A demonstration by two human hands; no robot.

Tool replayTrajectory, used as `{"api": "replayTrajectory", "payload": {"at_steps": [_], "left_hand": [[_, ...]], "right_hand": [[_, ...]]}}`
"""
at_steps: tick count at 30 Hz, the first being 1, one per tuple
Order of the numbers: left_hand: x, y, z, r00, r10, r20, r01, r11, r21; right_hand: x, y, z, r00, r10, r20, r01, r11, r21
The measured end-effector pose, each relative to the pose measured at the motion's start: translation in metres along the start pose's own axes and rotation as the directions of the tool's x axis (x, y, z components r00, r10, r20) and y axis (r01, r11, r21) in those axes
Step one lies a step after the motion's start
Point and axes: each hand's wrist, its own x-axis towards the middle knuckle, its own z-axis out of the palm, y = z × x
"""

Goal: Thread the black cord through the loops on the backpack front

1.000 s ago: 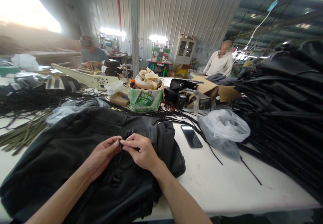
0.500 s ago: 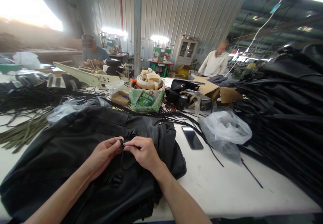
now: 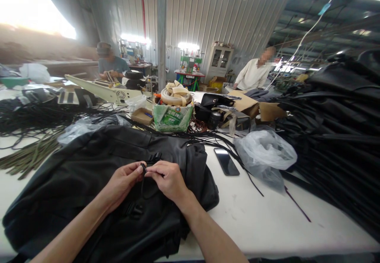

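A large black bag [image 3: 89, 168], which looks like a backpack, lies across the white table in front of me. Above its middle, my left hand [image 3: 126, 182] pinches a thin black strap [image 3: 143, 182] between thumb and fingertips. My right hand [image 3: 168, 178] grips the same strap just to the right, fingertips almost touching the left ones. Part of the strap hangs down in a loop from between the hands. One black buckle [image 3: 135, 209] rests on the bag below the hands, and another buckle [image 3: 154, 157] shows just above them.
Right of the bag lie a phone [image 3: 226, 161] and a clear plastic bag [image 3: 267, 152]. A green box [image 3: 172, 117] holding rolled tan webbing stands behind. Black material [image 3: 335, 136] is piled high at the right; olive straps [image 3: 29, 156] lie left. Two people are farther back.
Both hands stay almost in place with the strap pinched between them. The person at the back right leans farther to the right.
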Motion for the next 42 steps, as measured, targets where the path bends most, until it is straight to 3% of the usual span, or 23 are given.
{"api": "replayTrajectory", "payload": {"at_steps": [16, 27, 36, 42], "left_hand": [[-0.003, -0.001, 0.004, 0.997, 0.069, -0.047, -0.064, 0.994, 0.089], [-0.007, 0.001, 0.007, 0.997, 0.034, -0.073, -0.027, 0.995, 0.093], [-0.004, 0.0, 0.008, 0.99, 0.025, -0.139, -0.019, 0.999, 0.043], [-0.001, -0.007, 0.007, 0.981, 0.154, -0.121, -0.116, 0.953, 0.28]], "right_hand": [[0.001, 0.003, 0.0, 1.0, -0.017, -0.021, 0.018, 1.0, 0.021], [0.001, 0.0, 0.0, 1.0, 0.0, -0.022, 0.0, 1.0, 0.031], [0.004, -0.013, -0.004, 0.992, 0.065, -0.104, -0.082, 0.982, -0.17], [0.004, -0.012, -0.006, 0.998, 0.037, -0.052, -0.05, 0.96, -0.275]]}}
